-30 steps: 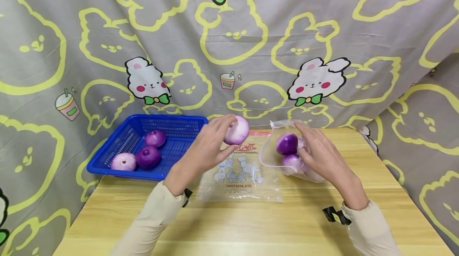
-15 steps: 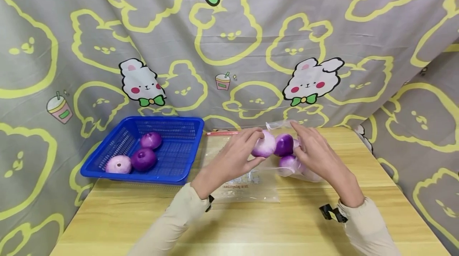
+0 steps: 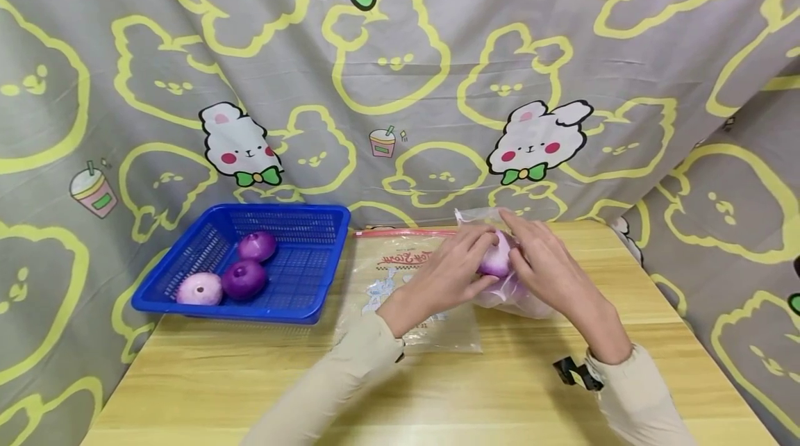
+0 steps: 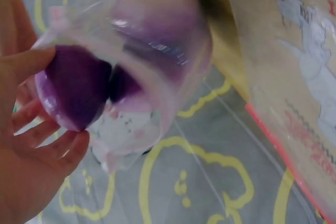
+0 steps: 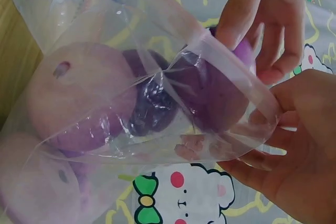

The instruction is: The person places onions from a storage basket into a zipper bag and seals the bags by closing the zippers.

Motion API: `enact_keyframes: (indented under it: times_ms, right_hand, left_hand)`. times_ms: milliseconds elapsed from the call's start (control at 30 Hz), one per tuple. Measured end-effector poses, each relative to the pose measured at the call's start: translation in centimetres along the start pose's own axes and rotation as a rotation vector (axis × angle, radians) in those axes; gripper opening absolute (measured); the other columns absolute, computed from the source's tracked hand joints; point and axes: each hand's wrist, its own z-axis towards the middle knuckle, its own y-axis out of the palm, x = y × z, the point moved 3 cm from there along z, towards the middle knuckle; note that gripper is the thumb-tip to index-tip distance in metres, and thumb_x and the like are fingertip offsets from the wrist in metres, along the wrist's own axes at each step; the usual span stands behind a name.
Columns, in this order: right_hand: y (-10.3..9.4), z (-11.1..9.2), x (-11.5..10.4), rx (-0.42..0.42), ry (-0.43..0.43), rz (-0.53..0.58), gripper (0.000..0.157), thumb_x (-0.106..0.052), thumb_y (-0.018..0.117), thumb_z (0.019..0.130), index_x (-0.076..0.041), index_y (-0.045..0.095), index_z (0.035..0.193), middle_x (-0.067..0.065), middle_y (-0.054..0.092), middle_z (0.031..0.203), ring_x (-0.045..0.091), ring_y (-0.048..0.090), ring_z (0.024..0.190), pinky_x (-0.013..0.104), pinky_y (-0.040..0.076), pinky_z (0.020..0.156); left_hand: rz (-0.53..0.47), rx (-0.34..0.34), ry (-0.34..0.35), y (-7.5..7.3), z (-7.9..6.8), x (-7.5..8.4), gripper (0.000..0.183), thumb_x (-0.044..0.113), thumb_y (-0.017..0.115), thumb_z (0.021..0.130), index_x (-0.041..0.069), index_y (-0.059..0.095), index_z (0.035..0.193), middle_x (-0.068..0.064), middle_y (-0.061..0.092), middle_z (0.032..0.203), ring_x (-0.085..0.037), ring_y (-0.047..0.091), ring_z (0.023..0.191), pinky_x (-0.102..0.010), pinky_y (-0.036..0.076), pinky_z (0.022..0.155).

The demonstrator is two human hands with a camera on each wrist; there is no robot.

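My left hand (image 3: 445, 278) grips a purple-and-white onion (image 3: 496, 257) between thumb and fingers. In the left wrist view this onion (image 4: 76, 87) is at the mouth of a clear zip bag, partly within its rim. The right hand (image 3: 553, 262) holds that zip bag (image 3: 521, 303) by the edge of its opening; the right wrist view has the thumb and fingers about the rim (image 5: 231, 69). Several onions lie inside the bag, among them a pale one (image 5: 86, 95) with a dark root spot.
A blue plastic basket (image 3: 225, 313) stands at the left with a pale onion (image 3: 200, 289) and two purple onions (image 3: 244, 279). A flat printed zip bag (image 3: 365, 272) with a red zip lies mid-table, partly under the left arm. A patterned curtain (image 3: 412, 85) hangs behind the wooden table (image 3: 437, 397).
My left hand has carried the onion rightward from above the flat bag to the mouth of the held bag. The right hand keeps its hold there. The view has shifted slightly right.
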Motion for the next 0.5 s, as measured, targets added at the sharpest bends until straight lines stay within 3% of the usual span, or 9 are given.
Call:
enact_keyframes:
  times_ms: [200,367,500]
  right_hand:
    - [-0.5,-0.5,-0.1,0.028,-0.019,-0.013,0.052,0.002,0.051,0.095,0.001,0.044,0.147,0.022,0.058,0.136,0.035,0.053,0.114,0.054,0.048,0.089]
    - [-0.4,-0.6,-0.7,0.126,-0.117,-0.020,0.048,0.004,0.052,0.094,0.000,0.051,0.142,0.017,0.060,0.136,0.030,0.051,0.107,0.045,0.044,0.087]
    - [-1.0,-0.7,-0.8,0.181,-0.127,-0.015,0.049,0.007,0.054,0.093,-0.001,0.053,0.141,0.016,0.062,0.133,0.028,0.050,0.106,0.043,0.044,0.085]
  left_hand:
    - [-0.015,0.010,-0.007,1.4,0.8,0.2,0.050,0.034,0.072,0.091,0.006,0.047,0.125,-0.007,0.051,0.132,-0.016,0.047,0.124,-0.024,0.038,0.107]
    - [0.117,0.050,0.035,2.5,1.4,0.6,0.046,0.037,0.067,0.094,0.005,0.056,0.125,-0.010,0.055,0.131,-0.021,0.049,0.125,-0.028,0.032,0.113]
    - [0.150,0.132,0.093,1.6,1.1,1.5,0.034,0.029,0.064,0.097,0.003,0.064,0.119,-0.011,0.060,0.125,-0.022,0.055,0.118,-0.029,0.039,0.108]
